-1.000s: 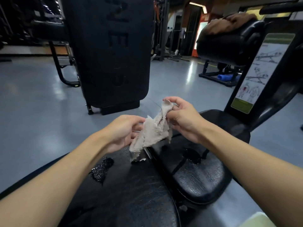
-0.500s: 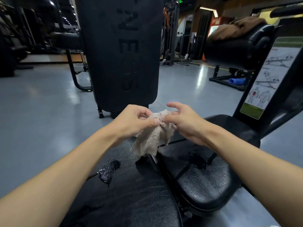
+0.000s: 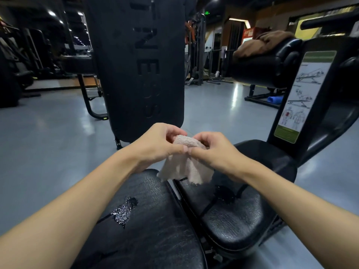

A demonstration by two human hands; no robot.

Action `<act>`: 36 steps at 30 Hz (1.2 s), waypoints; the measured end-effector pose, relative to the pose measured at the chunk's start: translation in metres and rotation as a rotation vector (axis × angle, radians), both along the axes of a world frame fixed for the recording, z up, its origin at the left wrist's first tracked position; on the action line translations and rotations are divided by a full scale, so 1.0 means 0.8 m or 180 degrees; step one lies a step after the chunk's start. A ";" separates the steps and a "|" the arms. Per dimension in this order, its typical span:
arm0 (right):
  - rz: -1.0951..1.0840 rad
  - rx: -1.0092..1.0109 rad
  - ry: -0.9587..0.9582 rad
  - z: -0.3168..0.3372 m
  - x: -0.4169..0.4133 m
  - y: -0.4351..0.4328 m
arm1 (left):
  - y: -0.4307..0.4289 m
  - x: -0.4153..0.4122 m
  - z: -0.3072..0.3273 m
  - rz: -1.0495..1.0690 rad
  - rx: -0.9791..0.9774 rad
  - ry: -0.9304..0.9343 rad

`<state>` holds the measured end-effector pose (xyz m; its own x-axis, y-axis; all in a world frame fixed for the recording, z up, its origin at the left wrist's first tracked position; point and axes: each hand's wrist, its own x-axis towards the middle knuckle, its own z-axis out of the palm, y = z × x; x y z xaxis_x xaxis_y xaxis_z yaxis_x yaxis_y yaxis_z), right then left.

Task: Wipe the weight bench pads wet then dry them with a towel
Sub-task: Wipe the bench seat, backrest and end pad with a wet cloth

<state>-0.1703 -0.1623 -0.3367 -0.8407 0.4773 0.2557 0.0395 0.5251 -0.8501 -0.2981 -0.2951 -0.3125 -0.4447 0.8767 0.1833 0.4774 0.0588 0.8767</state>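
Nearest, at the bottom: a long pad (image 3: 155, 230), black, with a shiny wet patch (image 3: 124, 211) on its left part. Just beside it on the right, across a narrow gap: a seat pad (image 3: 233, 220), also black, with a smaller dark wet spot (image 3: 223, 193) near its far end. Held up over the gap: a small beige cloth (image 3: 184, 167), bunched at the top and hanging loose below. Gripped from both sides: left hand (image 3: 155, 146) with fingers curled round the upper left of the cloth, right hand (image 3: 213, 150) pinching the upper right, thumbs almost touching each other. Behind the hands: a tall upright pad (image 3: 136, 74) with big letters, standing on the grey floor (image 3: 48, 142). To the right: a chart (image 3: 303, 96) with exercise drawings on the machine frame. Farther back on the right: a brown towel (image 3: 266, 42) lying on top of a far pad (image 3: 268, 68), black too.
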 end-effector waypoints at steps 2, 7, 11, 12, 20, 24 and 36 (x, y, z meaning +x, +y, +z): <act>0.0096 -0.0272 0.0091 0.000 0.012 0.003 | 0.007 0.010 -0.004 -0.0154 0.0036 -0.0118; -0.0419 -0.0281 0.0143 0.001 0.056 0.027 | 0.040 0.043 -0.022 -0.0055 0.0238 -0.0495; -0.0996 0.0178 0.0061 -0.004 0.097 0.068 | 0.082 0.070 -0.042 0.0110 0.0147 -0.0633; -0.1215 0.0418 -0.0108 -0.008 0.106 0.078 | 0.090 0.074 -0.052 0.0124 -0.0086 -0.0356; -0.1052 0.1156 -0.0764 -0.066 0.124 0.083 | 0.102 0.085 -0.098 -0.0241 -0.1653 0.1865; -0.1098 0.1824 -0.1342 -0.093 0.116 0.084 | 0.101 0.080 -0.093 -0.0394 -0.1793 0.1820; -0.0828 0.1988 -0.1691 -0.084 0.115 0.087 | 0.100 0.082 -0.097 -0.0364 -0.1774 0.1951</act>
<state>-0.0781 -0.0929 -0.4042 -0.8068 0.5743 0.1391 0.5343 0.8096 -0.2431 -0.2324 -0.2154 -0.3901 -0.3102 0.9443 -0.1102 0.8896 0.3292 0.3166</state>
